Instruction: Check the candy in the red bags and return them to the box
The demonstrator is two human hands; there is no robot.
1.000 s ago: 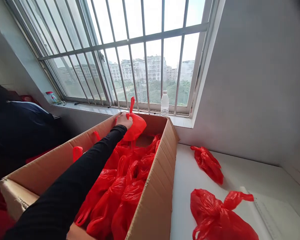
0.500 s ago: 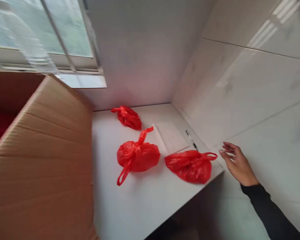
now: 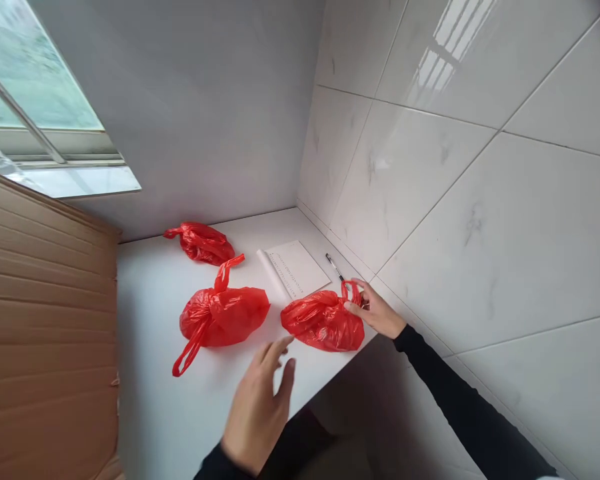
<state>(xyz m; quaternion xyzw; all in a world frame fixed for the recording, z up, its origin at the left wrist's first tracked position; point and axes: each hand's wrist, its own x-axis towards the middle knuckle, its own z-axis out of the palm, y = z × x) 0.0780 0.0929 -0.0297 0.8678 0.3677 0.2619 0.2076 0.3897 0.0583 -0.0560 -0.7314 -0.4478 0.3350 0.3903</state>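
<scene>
A knotted red plastic bag (image 3: 323,323) lies near the front right edge of the white table. My right hand (image 3: 375,310) is at its right end, fingers closed around the bag's handle loop. Just left of this bag, my left hand (image 3: 263,393) hovers over the table edge, thumb and fingers apart and holding nothing. A second tied red bag (image 3: 233,317), its loops sticking out, rests to the left. Farther back against the wall sits a smaller red bag (image 3: 207,243).
An open notebook (image 3: 297,267) with writing lies behind the right bag, with a pen (image 3: 335,267) beside it. A large cardboard box (image 3: 45,320) stands on the left, below a window (image 3: 35,87). Tiled wall (image 3: 430,180) borders the table's right side.
My right hand has moved from beside the right bag onto its handle and closed there. My left hand has come into view from below. The view has turned right.
</scene>
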